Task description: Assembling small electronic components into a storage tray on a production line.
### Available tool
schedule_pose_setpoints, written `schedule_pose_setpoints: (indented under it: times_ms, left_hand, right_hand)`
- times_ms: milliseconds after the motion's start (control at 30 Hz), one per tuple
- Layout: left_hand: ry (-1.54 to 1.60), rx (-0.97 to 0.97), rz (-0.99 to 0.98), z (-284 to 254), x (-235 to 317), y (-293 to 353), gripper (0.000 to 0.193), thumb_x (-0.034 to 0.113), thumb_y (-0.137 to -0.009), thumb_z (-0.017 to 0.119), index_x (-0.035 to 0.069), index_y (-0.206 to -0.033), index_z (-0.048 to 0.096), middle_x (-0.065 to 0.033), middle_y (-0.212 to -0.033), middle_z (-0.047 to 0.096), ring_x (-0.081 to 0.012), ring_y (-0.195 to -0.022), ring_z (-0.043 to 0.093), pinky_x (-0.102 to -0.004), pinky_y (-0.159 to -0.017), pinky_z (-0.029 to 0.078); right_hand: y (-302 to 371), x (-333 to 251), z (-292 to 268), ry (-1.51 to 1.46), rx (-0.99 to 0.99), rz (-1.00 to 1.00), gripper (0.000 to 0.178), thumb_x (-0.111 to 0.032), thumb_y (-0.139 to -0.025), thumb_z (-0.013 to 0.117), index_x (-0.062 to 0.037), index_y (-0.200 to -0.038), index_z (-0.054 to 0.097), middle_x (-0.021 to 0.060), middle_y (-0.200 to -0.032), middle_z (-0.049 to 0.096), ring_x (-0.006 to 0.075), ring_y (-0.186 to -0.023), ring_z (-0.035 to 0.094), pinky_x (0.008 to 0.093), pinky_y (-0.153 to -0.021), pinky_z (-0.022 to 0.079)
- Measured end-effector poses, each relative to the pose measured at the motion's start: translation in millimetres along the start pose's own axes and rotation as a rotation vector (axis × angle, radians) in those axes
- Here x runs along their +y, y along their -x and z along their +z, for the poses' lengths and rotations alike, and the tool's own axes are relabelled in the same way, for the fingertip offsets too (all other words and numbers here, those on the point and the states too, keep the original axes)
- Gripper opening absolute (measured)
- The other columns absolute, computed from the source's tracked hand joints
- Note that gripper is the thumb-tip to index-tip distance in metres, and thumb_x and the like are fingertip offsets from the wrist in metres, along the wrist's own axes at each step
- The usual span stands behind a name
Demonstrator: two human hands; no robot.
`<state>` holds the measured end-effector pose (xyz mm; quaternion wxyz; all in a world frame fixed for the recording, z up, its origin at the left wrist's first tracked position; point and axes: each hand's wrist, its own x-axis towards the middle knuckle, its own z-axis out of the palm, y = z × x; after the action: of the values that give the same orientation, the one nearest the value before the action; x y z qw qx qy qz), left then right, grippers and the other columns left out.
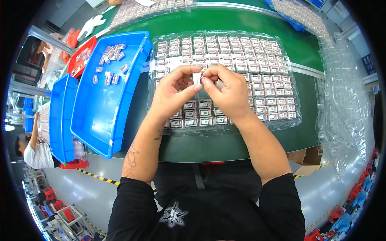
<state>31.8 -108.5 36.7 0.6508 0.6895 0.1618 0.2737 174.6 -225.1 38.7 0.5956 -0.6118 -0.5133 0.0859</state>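
Observation:
Between my two hands, above the tray, is a small white rectangular part (pixel 196 78). My left hand (pixel 175 90) pinches it between thumb and fingers. My right hand (pixel 227 89) is closed too, its thumb and forefinger pressed together at the part's right edge; a small piece shows partly among its curled fingers, too hidden to name. Beneath both hands lies a clear plastic tray (pixel 225 127) with rows of pockets, many filled with small white-and-pink boxed parts (pixel 272 102). My hands cover some of the middle pockets.
Left of the tray, a large blue bin (pixel 94 120) holds several small clear-and-white parts (pixel 112 52). Beyond it are a narrower blue bin (pixel 60 116) and a red bin (pixel 90 45). Stacked clear trays (pixel 341 108) hang at the right edge. Another person (pixel 36 150) is at far left.

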Motion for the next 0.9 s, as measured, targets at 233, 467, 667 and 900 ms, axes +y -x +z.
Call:
schedule_pose_setpoints:
  times_ms: [233, 467, 667, 900]
  left_hand:
    - [0.047, -0.008, -0.018, -3.9, 3.7, 0.2, 0.041, 0.01, -0.091, 0.075, 0.001, -0.129, 0.062, 0.0022, -0.095, 0.062, -0.0038, -0.086, 0.056, -0.0188, -0.073, 0.046]
    - [0.137, 0.016, -0.024, -6.3, 4.3, 0.1, 0.041, 0.008, -0.092, 0.074, 0.0, -0.13, 0.061, -0.0002, -0.098, 0.064, -0.0061, -0.088, 0.059, -0.0211, -0.075, 0.047]
    - [0.299, 0.049, -0.021, -8.1, 2.3, -0.6, 0.041, 0.007, -0.09, 0.075, 0.001, -0.127, 0.058, -0.0061, -0.108, 0.067, -0.012, -0.095, 0.065, -0.027, -0.082, 0.054]
    - [0.389, 0.0, -0.025, -8.8, -0.8, -0.7, 0.039, 0.004, -0.091, 0.073, 0.0, -0.125, 0.055, -0.0102, -0.116, 0.066, -0.0163, -0.098, 0.068, -0.031, -0.087, 0.057]
  right_hand:
    - [-2.9, -5.6, -0.5, 0.069, -0.021, 0.041, 0.009, -0.006, -0.087, 0.071, -0.0038, -0.093, 0.063, 0.0124, -0.078, 0.071, 0.0263, -0.068, 0.072, 0.0346, -0.06, 0.054]
    - [-2.1, -1.5, -1.1, 0.054, -0.062, 0.008, 0.013, -0.011, -0.09, 0.071, -0.0054, -0.096, 0.061, 0.0116, -0.078, 0.07, 0.0287, -0.068, 0.071, 0.0368, -0.058, 0.053]
    - [0.6, -4.1, -1.0, 0.076, -0.102, 0.023, 0.012, -0.01, -0.091, 0.069, -0.0059, -0.097, 0.06, 0.0106, -0.078, 0.07, 0.029, -0.067, 0.07, 0.0378, -0.059, 0.052]
    - [-0.1, -5.7, -2.1, 0.027, -0.11, 0.027, 0.012, -0.008, -0.091, 0.069, -0.0056, -0.098, 0.059, 0.0103, -0.078, 0.07, 0.0284, -0.067, 0.07, 0.0377, -0.058, 0.052]
